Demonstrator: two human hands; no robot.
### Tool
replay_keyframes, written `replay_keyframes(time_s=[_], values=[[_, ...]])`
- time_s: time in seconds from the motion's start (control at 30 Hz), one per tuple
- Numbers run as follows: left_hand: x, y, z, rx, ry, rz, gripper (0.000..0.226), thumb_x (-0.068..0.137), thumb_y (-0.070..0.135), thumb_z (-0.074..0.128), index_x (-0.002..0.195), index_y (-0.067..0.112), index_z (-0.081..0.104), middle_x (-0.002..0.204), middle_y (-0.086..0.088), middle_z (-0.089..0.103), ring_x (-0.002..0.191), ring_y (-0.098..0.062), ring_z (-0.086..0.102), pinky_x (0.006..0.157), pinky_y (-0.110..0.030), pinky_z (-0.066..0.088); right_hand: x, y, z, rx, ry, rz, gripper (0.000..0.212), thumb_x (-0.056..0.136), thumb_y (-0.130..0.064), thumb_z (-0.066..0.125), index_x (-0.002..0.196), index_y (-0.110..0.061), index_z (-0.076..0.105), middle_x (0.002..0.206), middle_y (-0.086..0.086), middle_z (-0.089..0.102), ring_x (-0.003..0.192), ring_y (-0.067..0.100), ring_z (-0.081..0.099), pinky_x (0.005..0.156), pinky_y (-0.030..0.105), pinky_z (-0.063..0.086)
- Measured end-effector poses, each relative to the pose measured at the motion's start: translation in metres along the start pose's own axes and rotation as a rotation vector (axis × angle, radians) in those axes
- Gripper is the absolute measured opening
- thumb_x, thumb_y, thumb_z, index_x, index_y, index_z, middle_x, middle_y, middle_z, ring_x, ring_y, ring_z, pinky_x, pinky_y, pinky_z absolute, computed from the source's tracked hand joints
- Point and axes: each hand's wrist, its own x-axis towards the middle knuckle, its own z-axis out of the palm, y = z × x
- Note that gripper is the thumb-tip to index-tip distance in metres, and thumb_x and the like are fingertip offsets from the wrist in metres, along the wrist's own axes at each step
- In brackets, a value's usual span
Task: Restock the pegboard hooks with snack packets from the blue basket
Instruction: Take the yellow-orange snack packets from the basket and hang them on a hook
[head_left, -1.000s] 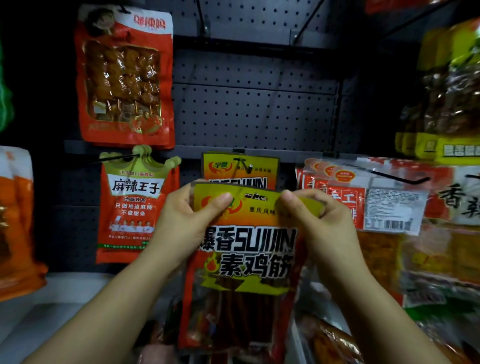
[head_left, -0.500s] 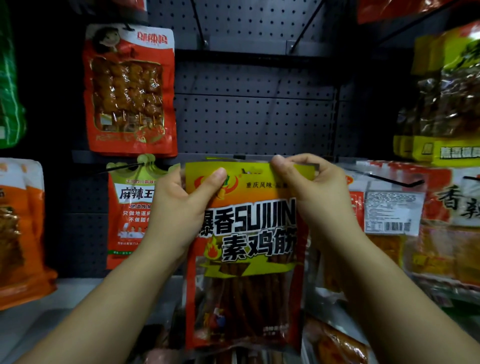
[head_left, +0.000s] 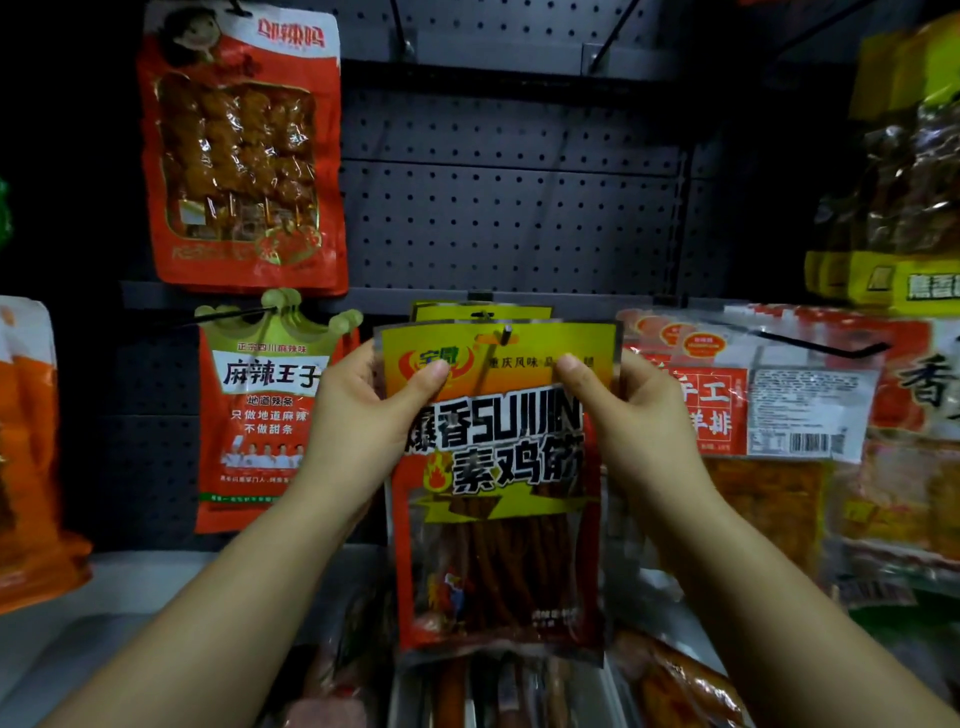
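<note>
The yellow and red snack packet (head_left: 498, 483) is hanging straight up and down in front of the pegboard (head_left: 509, 218), with its long side running top to bottom. Near its top edge, the tip of a hook (head_left: 506, 332) is poking through the little hole, though it is hard to tell how far on the packet is sitting. The left hand (head_left: 363, 431) is pinching the packet's top left part, thumb on the front. The right hand (head_left: 628, 426) is pinching the top right part the same way. Both hands are sitting just below the hook, one on each side, about equally near. The next push should probably go straight back along the hook, toward the matching packet (head_left: 480, 313) behind. Other packets are hanging all around.
</note>
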Motion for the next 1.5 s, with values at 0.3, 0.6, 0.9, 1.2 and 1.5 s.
replay_keyframes(time_s=[0.3,0.6,0.9,1.2,1.5], values=[[0.042,-0.038,0.006,0.166,-0.002,-0.100,0.010,0.085,0.019,0.068,0.087,0.026,0.062,0.096,-0.002,0.071,0.096,-0.014,0.065,0.093,-0.040,0.050,0.037,0.034,0.018,-0.150,0.053,0.096,0.025,0.094,-0.025,0.058,0.086,-0.002,0.066,0.084,0.010,0.072,0.077,0.017,0.067,0.069,0.031,0.051],[0.079,-0.080,0.018,0.213,0.036,-0.157,0.019,0.084,0.013,0.067,0.097,0.001,0.060,0.107,-0.023,0.067,0.102,-0.036,0.063,0.093,-0.054,0.047,0.082,0.065,0.035,-0.308,0.105,0.137,0.011,0.095,-0.025,0.056,0.092,-0.019,0.065,0.093,0.002,0.071,0.089,0.020,0.067,0.081,0.039,0.054],[0.062,-0.103,0.012,0.176,0.031,-0.188,0.014,0.084,0.011,0.068,0.091,0.014,0.057,0.092,-0.007,0.068,0.084,-0.019,0.065,0.076,-0.028,0.054,0.065,0.092,0.045,-0.236,0.127,0.186,0.016,0.089,-0.029,0.064,0.096,-0.014,0.063,0.088,0.001,0.067,0.083,0.016,0.063,0.072,0.029,0.051],[0.000,-0.143,-0.004,0.196,0.020,-0.377,0.008,0.086,0.011,0.065,0.087,0.005,0.060,0.086,-0.009,0.067,0.079,-0.017,0.061,0.072,-0.026,0.047,0.010,0.146,0.043,-0.171,0.068,0.326,0.015,0.091,-0.019,0.062,0.085,-0.006,0.067,0.086,0.020,0.070,0.079,0.027,0.066,0.072,0.037,0.054],[-0.043,-0.147,-0.003,0.180,0.077,-0.516,0.015,0.086,0.008,0.065,0.093,0.018,0.056,0.099,-0.001,0.063,0.096,-0.016,0.057,0.083,-0.026,0.044,-0.023,0.152,0.035,-0.193,0.020,0.482,0.010,0.087,-0.019,0.067,0.093,-0.016,0.059,0.081,0.004,0.065,0.080,0.021,0.064,0.072,0.031,0.052]])
